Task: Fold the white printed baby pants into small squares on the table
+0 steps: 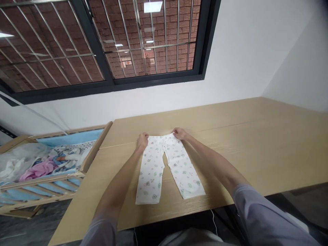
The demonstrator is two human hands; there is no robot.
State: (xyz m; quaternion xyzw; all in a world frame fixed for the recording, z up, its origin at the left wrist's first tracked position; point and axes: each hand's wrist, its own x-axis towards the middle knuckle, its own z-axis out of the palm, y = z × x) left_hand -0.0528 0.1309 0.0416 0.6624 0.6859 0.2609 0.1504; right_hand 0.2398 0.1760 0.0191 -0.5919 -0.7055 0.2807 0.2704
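At left, the crib (97,147) is cut off, its cloths (42,169) hard to make out. By the left hand (142,140), one waist corner is pinched; the white trousers (151,171), scattered with greenish motifs too small to identify, are laid flat on the table (256,143); the other corner is pinched by the right hand (180,133).

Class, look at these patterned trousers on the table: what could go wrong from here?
The left grip and right grip hold only the waistband of the patterned trousers, so the loose, splayed legs might twist if pulled. The hems lie near the front edge of the table and could slip over if dragged.
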